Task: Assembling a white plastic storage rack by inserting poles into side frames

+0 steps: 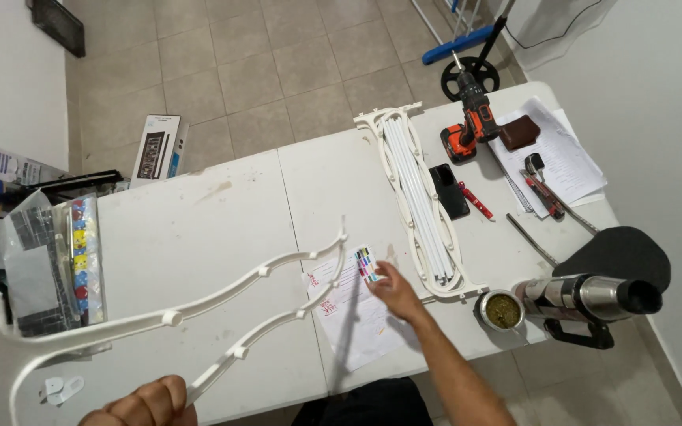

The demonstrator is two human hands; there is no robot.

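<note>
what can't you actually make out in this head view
- Left hand: cut off by the bottom edge, so its grip on the white curved frame is unclear.
- The frame's left end: cut off by the left edge.
- Instruction sheet: print too small; the right hand covers one corner.
- Thin rod over the sheet: motion-blurred.
- Cup: contents unclear.

We are seeing our left hand running off the bottom edge, the white curved frame leaving at the left edge, the thin rod blurring, the instruction sheet print staying too small to tell
</note>
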